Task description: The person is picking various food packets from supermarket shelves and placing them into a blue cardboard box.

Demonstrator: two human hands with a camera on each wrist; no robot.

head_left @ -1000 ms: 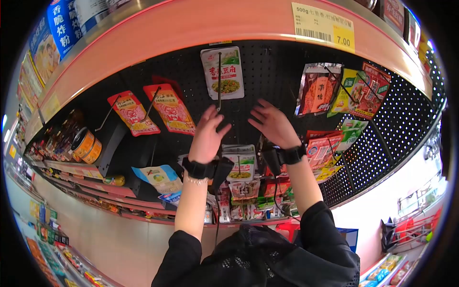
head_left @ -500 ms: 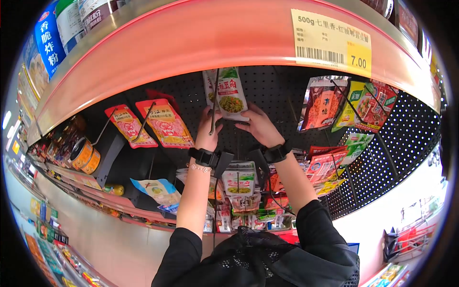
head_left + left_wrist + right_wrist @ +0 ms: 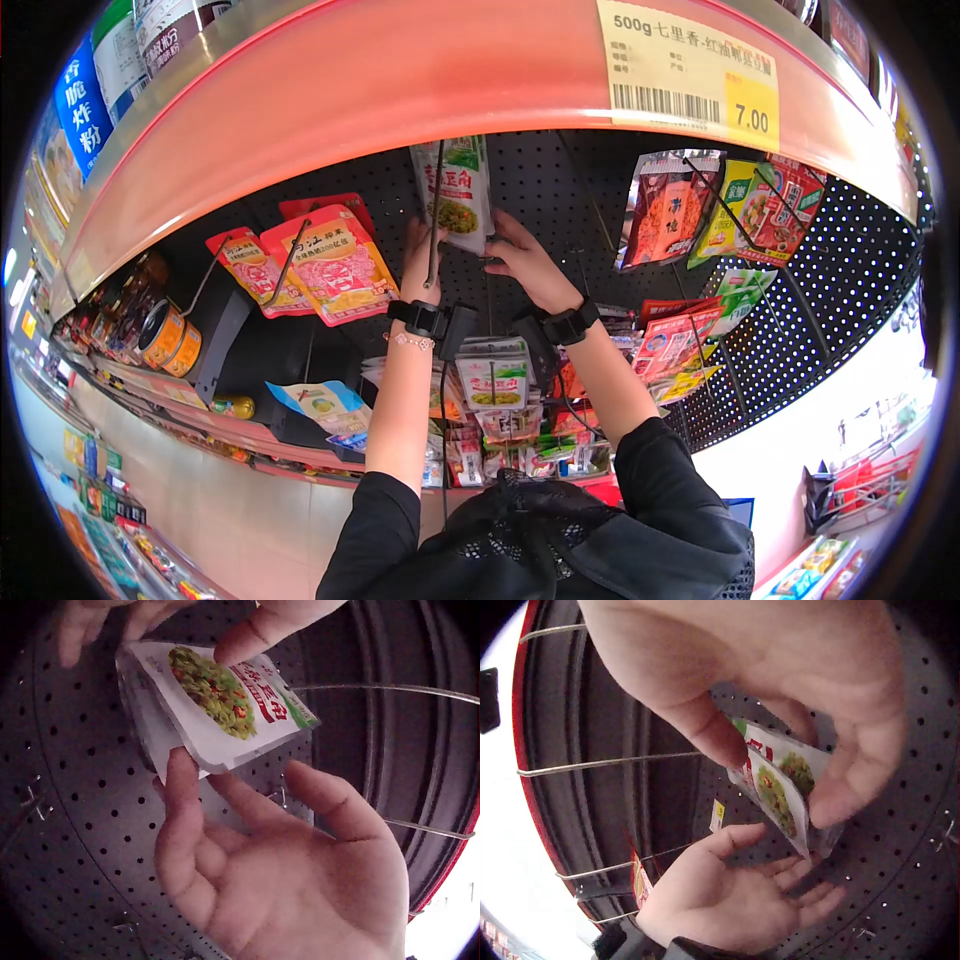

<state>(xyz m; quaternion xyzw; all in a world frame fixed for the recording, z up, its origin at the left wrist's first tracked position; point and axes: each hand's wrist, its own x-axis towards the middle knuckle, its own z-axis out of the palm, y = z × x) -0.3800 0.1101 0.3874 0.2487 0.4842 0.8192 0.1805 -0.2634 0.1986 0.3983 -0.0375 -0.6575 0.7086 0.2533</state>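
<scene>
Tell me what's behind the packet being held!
Behind the front packet, a second packet peeks out, with the dark pegboard farther back. Whether more packets are hidden between, I can't tell.

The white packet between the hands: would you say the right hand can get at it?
Likely yes: the right hand seems to touch the white packet on a side the metal rod leaves free.

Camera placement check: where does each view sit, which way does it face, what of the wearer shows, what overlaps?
Head: on the head, facing forward and down at the green-and-white food packets; shows left hand, right hand, forearms, black-clad torso.
Left wrist: faces the packets; left hand in the foreground, right hand entering at top.
Right wrist: faces the same packets; right hand at top, left hand below.
Shared by both wrist views: packets, both hands, black perforated panel.
</scene>
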